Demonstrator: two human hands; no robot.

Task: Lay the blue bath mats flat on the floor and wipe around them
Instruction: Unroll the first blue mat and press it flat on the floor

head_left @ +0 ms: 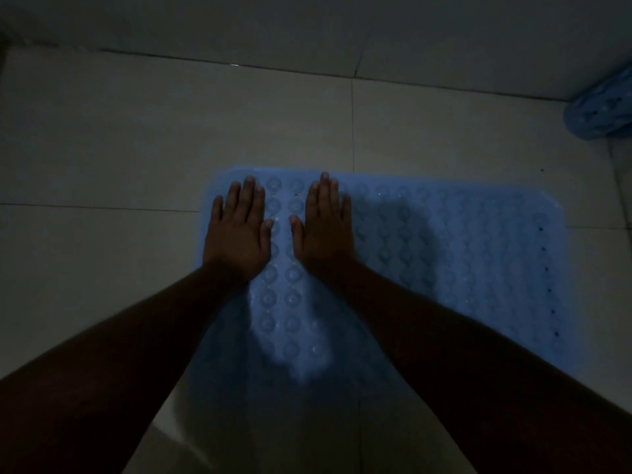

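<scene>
My left hand (237, 230): fingers straight, held close together, thumb out a little, palm flat on the blue mat (444, 254) near its left edge. My right hand (325, 224): same, fingers straight and together, pressing flat just beside the left, not touching it. Nothing gripped. Mat lies flat on the tiled floor (136, 138), bumps facing up. A second mat (602, 107), rolled, sits at far right by the wall (342, 25). Light is dim.

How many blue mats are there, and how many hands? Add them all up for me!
Blue bath mats: 2, the flat mat under the hands and the curled mat at the right edge
Hands: 2, the left hand and the right hand, both pressing flat on the flat mat
Total: 4
</scene>
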